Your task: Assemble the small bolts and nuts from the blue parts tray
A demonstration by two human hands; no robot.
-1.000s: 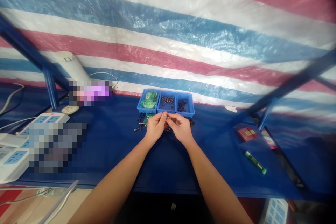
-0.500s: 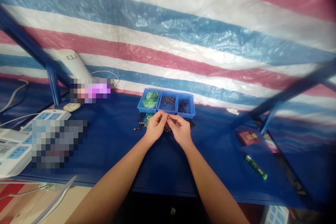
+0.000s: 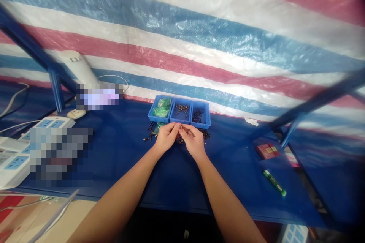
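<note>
A tiny part [image 3: 179,125] is pinched between the fingertips of the left hand [image 3: 164,139] and right hand [image 3: 194,141], both closed tight on it, just in front of the boxy blue plastic bins [image 3: 201,124]. Its shape can't really be made out, too small tbh. More little dark bits [image 3: 150,133] are scattered on the smooth blue tabletop [image 3: 119,152].

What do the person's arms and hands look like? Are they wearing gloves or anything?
No gloves. The left hand and the right hand are bare. The left forearm and the right forearm are bare too, with no sleeve in view. No watch or bracelet shows; rings are too small to tell.
</note>
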